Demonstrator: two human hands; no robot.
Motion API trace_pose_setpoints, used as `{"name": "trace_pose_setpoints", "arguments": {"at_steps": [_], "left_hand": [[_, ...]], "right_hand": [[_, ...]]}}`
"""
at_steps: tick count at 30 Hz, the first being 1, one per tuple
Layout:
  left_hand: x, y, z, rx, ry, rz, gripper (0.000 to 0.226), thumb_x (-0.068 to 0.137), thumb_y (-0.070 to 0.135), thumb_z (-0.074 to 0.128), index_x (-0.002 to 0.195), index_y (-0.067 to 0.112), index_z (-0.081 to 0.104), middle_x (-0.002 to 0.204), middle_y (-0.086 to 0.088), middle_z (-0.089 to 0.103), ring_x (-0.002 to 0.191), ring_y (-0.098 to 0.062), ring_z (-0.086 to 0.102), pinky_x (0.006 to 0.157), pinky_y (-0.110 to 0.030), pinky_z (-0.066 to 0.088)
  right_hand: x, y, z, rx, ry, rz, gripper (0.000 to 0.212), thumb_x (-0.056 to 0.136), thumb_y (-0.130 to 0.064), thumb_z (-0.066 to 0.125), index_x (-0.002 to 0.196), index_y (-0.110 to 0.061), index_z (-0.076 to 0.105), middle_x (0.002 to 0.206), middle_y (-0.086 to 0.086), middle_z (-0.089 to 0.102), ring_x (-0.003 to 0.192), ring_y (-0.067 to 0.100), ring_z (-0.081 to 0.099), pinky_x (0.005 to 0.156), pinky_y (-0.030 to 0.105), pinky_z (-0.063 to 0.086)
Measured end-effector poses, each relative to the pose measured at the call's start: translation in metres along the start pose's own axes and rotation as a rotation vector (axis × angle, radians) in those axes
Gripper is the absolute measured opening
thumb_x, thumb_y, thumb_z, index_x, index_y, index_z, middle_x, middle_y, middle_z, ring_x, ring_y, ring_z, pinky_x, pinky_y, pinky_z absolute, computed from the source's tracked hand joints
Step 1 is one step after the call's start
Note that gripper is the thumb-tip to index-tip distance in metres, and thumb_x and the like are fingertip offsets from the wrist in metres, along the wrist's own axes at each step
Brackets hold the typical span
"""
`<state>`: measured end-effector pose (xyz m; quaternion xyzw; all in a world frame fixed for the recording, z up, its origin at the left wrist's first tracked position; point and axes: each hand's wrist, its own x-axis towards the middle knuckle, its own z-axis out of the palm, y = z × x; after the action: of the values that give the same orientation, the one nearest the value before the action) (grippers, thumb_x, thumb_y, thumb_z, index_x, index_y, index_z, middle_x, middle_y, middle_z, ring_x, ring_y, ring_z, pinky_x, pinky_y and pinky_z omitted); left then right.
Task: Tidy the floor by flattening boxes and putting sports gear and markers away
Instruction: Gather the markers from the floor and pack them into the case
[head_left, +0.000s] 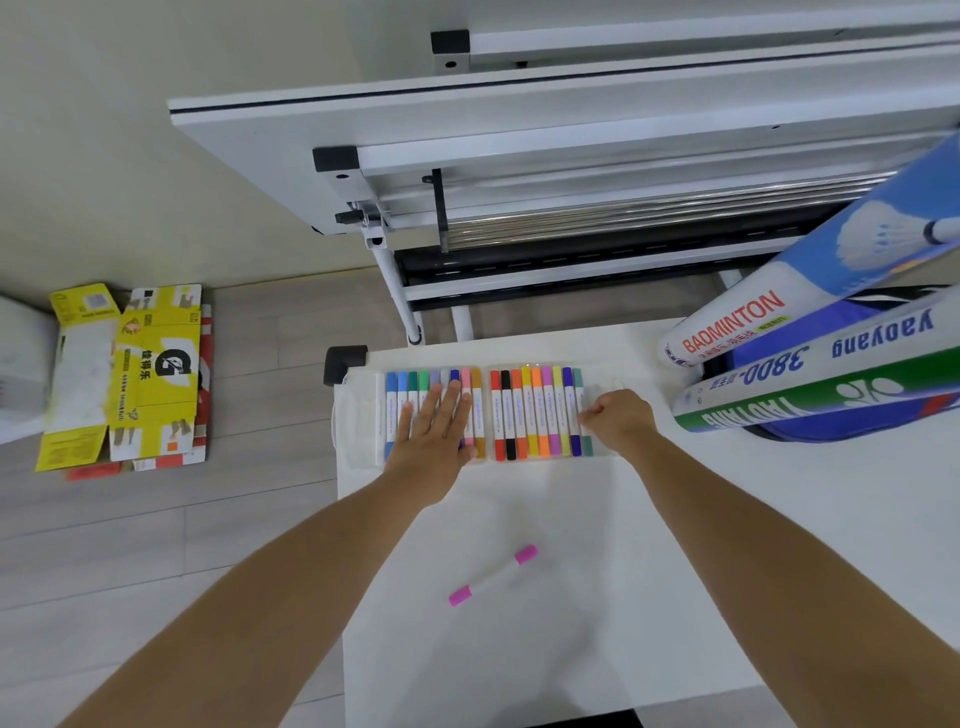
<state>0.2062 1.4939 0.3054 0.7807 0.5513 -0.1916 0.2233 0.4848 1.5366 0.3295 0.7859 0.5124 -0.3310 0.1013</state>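
— Where's the loose pink marker?
— On the tabletop, bodyward of both hands, slanting. It's nearer the left hand, pressed flat on the marker case. The right hand curls at its edge, grip unclear.

Left hand lies flat over the left row of markers, hiding the middles of several barrels. Curled fingers of the right hand cover the right edge of the clear marker case; whether they grip it or a marker cannot be told. Barrel print is too small to read. Shuttlecock tubes run past the right edge and hide most of a blue bag. A red flattened box shows only as a margin beneath the yellow flattened box.
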Motion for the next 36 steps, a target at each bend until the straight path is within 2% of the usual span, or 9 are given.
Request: {"name": "trace_pose_setpoints", "arguments": {"at_steps": [6, 9, 13, 18, 22, 26, 30, 33, 36], "left_hand": [[-0.001, -0.001, 0.001, -0.001, 0.009, 0.006, 0.077, 0.105, 0.05, 0.022, 0.147, 0.021, -0.036, 0.152, 0.0, -0.046, 0.141, -0.025, -0.039, 0.12, -0.055, -0.006], [0.0, -0.001, 0.0, 0.0, 0.01, 0.006, 0.077, 0.105, 0.05, 0.021, 0.146, 0.02, -0.036, 0.152, -0.001, -0.046, 0.141, -0.026, -0.039, 0.12, -0.055, -0.007], [-0.001, 0.0, -0.002, -0.011, -0.011, -0.001, 0.076, 0.105, 0.051, 0.02, 0.148, 0.02, -0.035, 0.153, -0.001, -0.044, 0.141, -0.025, -0.04, 0.12, -0.054, -0.008], [-0.002, -0.001, -0.004, -0.04, -0.007, 0.0, 0.075, 0.104, 0.051, 0.021, 0.149, 0.021, -0.032, 0.153, 0.001, -0.043, 0.141, -0.024, -0.039, 0.12, -0.053, -0.008], [-0.001, -0.001, -0.001, -0.038, 0.019, -0.002, 0.075, 0.105, 0.05, 0.022, 0.149, 0.021, -0.031, 0.154, 0.0, -0.042, 0.142, -0.024, -0.037, 0.121, -0.054, -0.007], [-0.001, 0.0, 0.0, -0.038, 0.014, 0.001, 0.074, 0.105, 0.05, 0.02, 0.149, 0.021, -0.032, 0.154, 0.001, -0.043, 0.142, -0.024, -0.037, 0.12, -0.053, -0.009], [-0.001, -0.001, -0.002, -0.035, 0.004, 0.005, 0.073, 0.105, 0.05, 0.018, 0.149, 0.02, -0.032, 0.153, 0.0, -0.044, 0.141, -0.023, -0.039, 0.12, -0.053, -0.01], [-0.001, -0.001, -0.003, -0.027, 0.005, 0.005, 0.073, 0.105, 0.051, 0.017, 0.15, 0.02, -0.031, 0.154, -0.001, -0.042, 0.141, -0.024, -0.038, 0.12, -0.053, -0.009], [-0.001, 0.0, -0.004, -0.02, -0.006, 0.003, 0.075, 0.105, 0.051, 0.02, 0.15, 0.02, -0.031, 0.154, -0.001, -0.042, 0.141, -0.025, -0.038, 0.12, -0.054, -0.007]], "right_hand": [[0.006, 0.0, 0.001, -0.013, 0.005, 0.016, 0.027, 0.091, -0.04, 0.063, 0.095, -0.013, 0.063, 0.09, 0.003, 0.065, 0.08, 0.017, 0.059, 0.071, 0.024, 0.045], [-0.011, -0.001, 0.006, 0.006, 0.126, -0.053, 0.022, 0.094, -0.035, 0.059, 0.089, -0.014, 0.06, 0.088, 0.003, 0.063, 0.081, 0.018, 0.062, 0.07, 0.027, 0.051], [-0.063, -0.006, 0.023, -0.072, 0.163, -0.445, 0.02, 0.096, -0.03, 0.05, 0.084, -0.016, 0.06, 0.086, -0.001, 0.056, 0.076, 0.013, 0.056, 0.065, 0.023, 0.044], [-0.111, 0.002, 0.072, -0.429, -0.025, -1.035, 0.015, 0.093, -0.03, 0.056, 0.09, -0.021, 0.068, 0.096, -0.005, 0.061, 0.092, 0.015, 0.059, 0.085, 0.027, 0.047], [-0.125, 0.007, 0.102, -0.543, -0.121, -1.121, 0.021, 0.087, -0.036, 0.064, 0.099, -0.019, 0.065, 0.101, 0.0, 0.058, 0.095, 0.021, 0.056, 0.091, 0.036, 0.047], [-0.127, 0.01, 0.118, -0.601, -0.074, -1.125, 0.022, 0.073, -0.021, 0.078, 0.088, -0.019, 0.062, 0.088, 0.0, 0.057, 0.079, 0.02, 0.058, 0.076, 0.033, 0.053], [-0.117, 0.015, 0.108, -0.514, -0.009, -1.057, 0.008, 0.084, -0.021, 0.067, 0.089, -0.016, 0.064, 0.089, 0.002, 0.062, 0.078, 0.023, 0.063, 0.074, 0.035, 0.056], [-0.104, 0.018, 0.072, -0.204, 0.037, -0.725, 0.019, 0.096, -0.029, 0.051, 0.101, -0.014, 0.061, 0.097, 0.005, 0.065, 0.084, 0.023, 0.064, 0.076, 0.034, 0.054], [-0.082, 0.019, 0.034, 0.068, 0.132, -0.405, 0.012, 0.094, -0.027, 0.051, 0.088, -0.019, 0.057, 0.08, -0.002, 0.061, 0.072, 0.016, 0.059, 0.066, 0.026, 0.048]]}}
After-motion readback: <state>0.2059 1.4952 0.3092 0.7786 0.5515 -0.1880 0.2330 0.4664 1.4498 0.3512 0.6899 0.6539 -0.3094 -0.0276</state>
